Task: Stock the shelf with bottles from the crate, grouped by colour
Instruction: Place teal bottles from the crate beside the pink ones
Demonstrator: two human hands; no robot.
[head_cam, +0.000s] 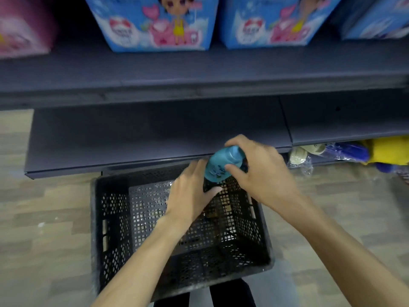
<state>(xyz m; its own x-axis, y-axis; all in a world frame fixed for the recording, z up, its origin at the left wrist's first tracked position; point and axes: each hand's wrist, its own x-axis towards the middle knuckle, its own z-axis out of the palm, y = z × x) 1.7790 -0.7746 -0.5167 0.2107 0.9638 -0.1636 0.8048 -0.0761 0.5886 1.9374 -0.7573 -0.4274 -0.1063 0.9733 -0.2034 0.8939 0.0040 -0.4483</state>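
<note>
Your right hand (261, 171) grips the blue bottle (223, 166) over the black crate (115, 218); your left hand (190, 191), fingers straight, touches it. The dark shelf (155, 134) edge sits just beyond.

Lower shelf (155, 134) lies bare above the crate (115, 218); boxes (152, 23) crowd the upper shelf.

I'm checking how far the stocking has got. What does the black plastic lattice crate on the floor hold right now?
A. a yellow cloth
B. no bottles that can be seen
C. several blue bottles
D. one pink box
B: the black plastic lattice crate shows only its bare mesh floor, while the right hand grips the one blue plastic bottle above its far rim.
</note>
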